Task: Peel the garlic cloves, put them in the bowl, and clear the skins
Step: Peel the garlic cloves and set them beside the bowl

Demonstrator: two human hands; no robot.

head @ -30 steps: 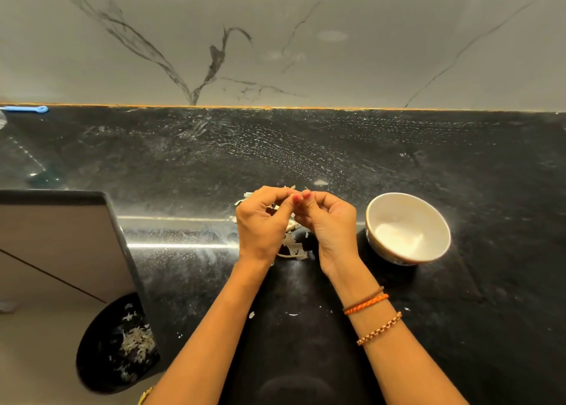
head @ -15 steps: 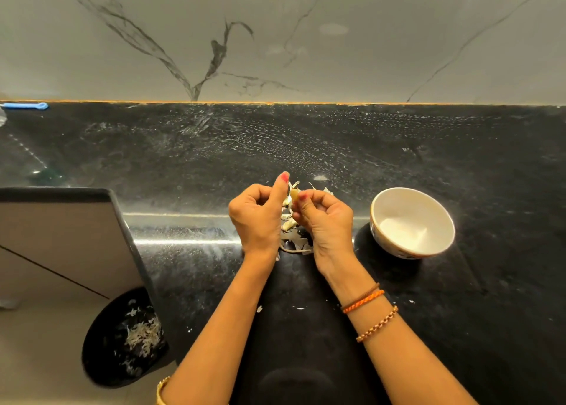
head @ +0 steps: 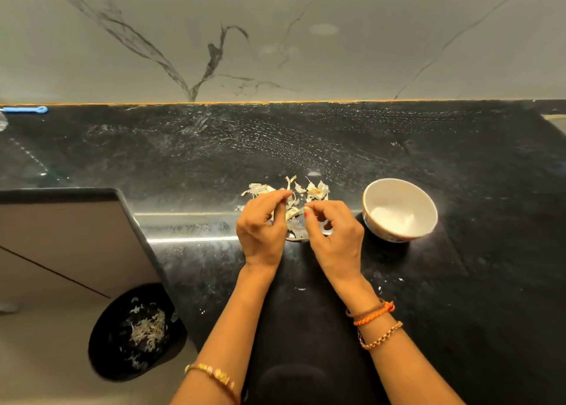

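Over the black counter [head: 444, 297] my left hand [head: 262, 227] grips a pale garlic clove [head: 292, 213] in its curled fingers. My right hand [head: 335, 236] pinches the clove's near end between thumb and forefinger. Loose papery skins [head: 309, 189] lie in a small heap just beyond both hands, partly hidden by them. A white bowl [head: 398, 181] stands upright to the right of my right hand, a short gap away. Its inside looks bare under a bright glare.
A black round bin [head: 104, 343] with several skins in it stands on the floor at the lower left, below the counter's end. A grey cabinet front [head: 61, 239] fills the left. A blue object [head: 24, 110] lies at the far left by the marble wall.
Both hands have dropped lower and drawn slightly apart, so the skin heap behind them now shows. The bowl and bin have not moved.
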